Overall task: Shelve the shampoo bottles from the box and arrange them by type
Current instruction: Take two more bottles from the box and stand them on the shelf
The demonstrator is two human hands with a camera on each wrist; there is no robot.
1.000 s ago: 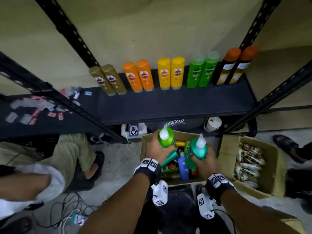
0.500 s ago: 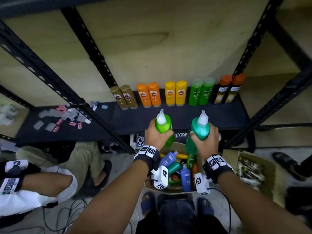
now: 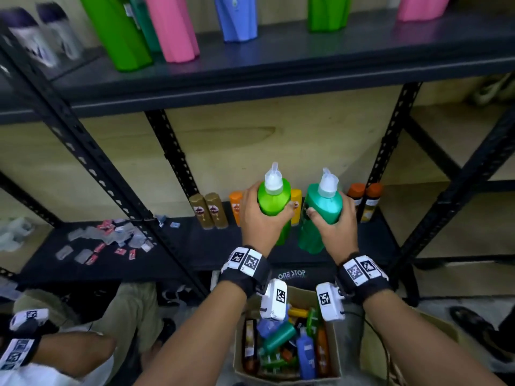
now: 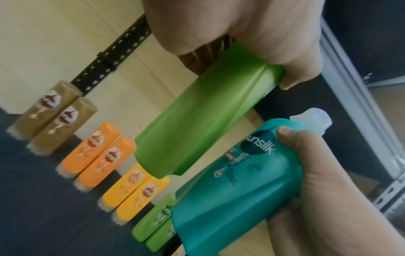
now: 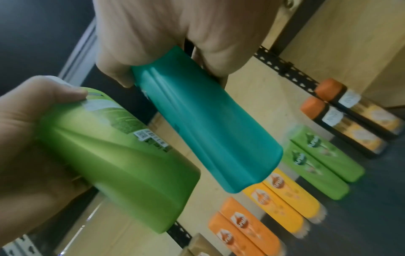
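Both bottles (image 3: 274,203) raised above box (image 3: 335,366)

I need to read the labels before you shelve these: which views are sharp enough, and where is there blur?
Head view: the light green bottle and teal bottle are fairly sharp, but the upper shelf bottles are smeared and the frame posts bow. Left wrist view: "sunsilk" is readable on the teal bottle; the small bottles behind are streaked. Right wrist view: soft throughout, barcode unreadable.
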